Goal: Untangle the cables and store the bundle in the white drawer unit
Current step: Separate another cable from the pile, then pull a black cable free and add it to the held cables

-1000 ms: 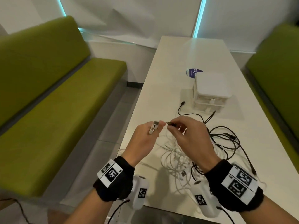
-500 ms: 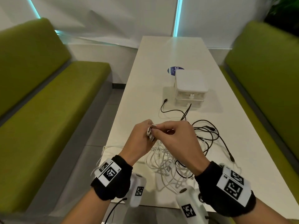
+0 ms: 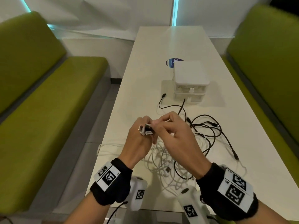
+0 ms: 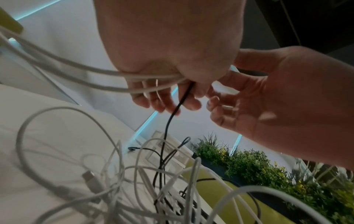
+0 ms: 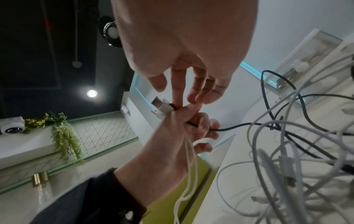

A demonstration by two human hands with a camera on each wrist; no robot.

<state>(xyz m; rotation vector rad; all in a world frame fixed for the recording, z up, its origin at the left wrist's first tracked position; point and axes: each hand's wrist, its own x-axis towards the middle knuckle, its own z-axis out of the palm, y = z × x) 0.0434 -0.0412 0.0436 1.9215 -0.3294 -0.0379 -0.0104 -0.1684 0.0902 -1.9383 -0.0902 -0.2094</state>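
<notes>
My left hand [image 3: 142, 126] is raised over the white table [image 3: 161, 42] and grips several USB plugs [image 3: 148, 132], white and black, side by side. White cables [image 4: 76, 71] and one black cable [image 4: 168, 125] run from its fist [image 4: 166, 97] down into the tangle [image 3: 176, 160] of white and black cables on the table. My right hand [image 3: 159, 125] meets it from the right. Its straight index fingertip [image 5: 176, 101] touches the plugs [image 5: 162, 106], the thumb held apart. The white drawer unit [image 3: 190, 78] stands behind the tangle, drawers closed.
Green benches run along the left [image 3: 48, 102] and right [image 3: 267, 62] of the narrow table. A blue round sticker [image 3: 171, 62] lies behind the drawer unit. A loose black cable end [image 3: 163, 96] lies by the drawers. One white cable [image 3: 103, 146] reaches the table's left edge.
My right hand brought a black plug over to the white plug in my left hand, which now grips the plugs together. My head turned, so the table sits more central.
</notes>
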